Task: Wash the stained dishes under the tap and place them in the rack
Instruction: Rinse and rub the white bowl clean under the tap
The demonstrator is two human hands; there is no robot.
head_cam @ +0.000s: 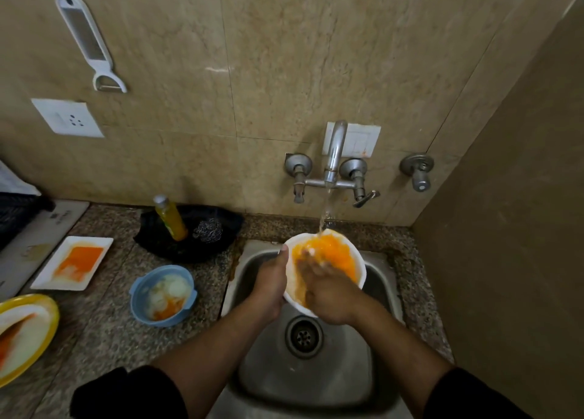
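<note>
STATE: we grip bowl (325,270) rim with left hand (271,284) over sink (252,339); right hand (328,295) fingers spread, rubbing inside | RISK: tap (333,153) stream at bowl's 12 o'clock may splash; wet bowl may slip

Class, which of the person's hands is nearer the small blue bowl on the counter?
Left. The left hand grips the white bowl's rim, nearer the small blue bowl; the right hand scrubs inside, farther away.

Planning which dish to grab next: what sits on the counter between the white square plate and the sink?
In the head view, a blue bowl with orange-stained residue sits on the granite between the white square plate and the sink.
</note>
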